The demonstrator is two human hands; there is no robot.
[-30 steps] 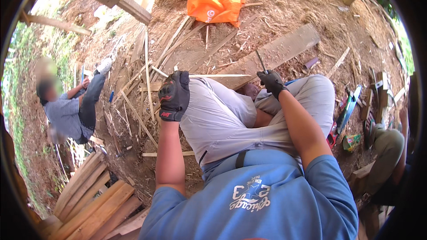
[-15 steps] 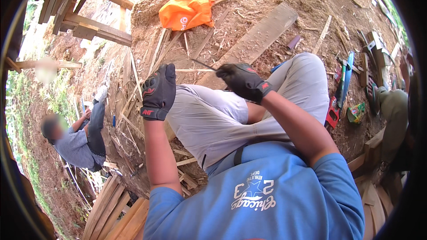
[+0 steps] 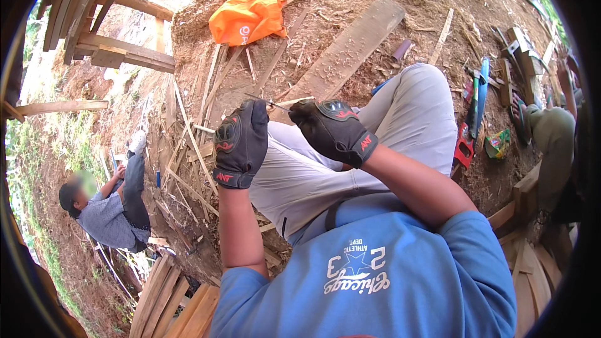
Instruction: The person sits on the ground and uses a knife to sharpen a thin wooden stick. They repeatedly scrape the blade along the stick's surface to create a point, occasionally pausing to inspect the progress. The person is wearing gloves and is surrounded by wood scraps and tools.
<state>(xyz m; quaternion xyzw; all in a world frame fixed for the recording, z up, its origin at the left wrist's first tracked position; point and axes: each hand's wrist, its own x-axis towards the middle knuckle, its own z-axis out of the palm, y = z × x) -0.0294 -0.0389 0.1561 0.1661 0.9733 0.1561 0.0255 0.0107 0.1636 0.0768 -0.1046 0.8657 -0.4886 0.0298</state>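
Observation:
My left hand (image 3: 241, 141), in a black glove with red marks, is closed around a thin pale wooden stick (image 3: 204, 128). One end of the stick pokes out beside the glove. Facing it is my right hand (image 3: 332, 130), gloved alike, its fingers closed on a knife with a narrow dark blade (image 3: 275, 106); the fist hides the handle. The blade points left, its tip close to my left fingers and the stick. Both hands are above my lap, over my light grey trousers (image 3: 400, 131).
A wide plank (image 3: 350, 50) and an orange bag (image 3: 248, 17) lie ahead on shaving-strewn ground. To my right are a red-handled saw (image 3: 464, 144) and a green packet (image 3: 498, 144). At left sits a person in grey (image 3: 113, 213); another person's leg (image 3: 551, 144) shows at far right.
My hands have come closer together; the left has moved right and the right slightly left and down. The knife blade now reaches the left fingers. The view has shifted slightly.

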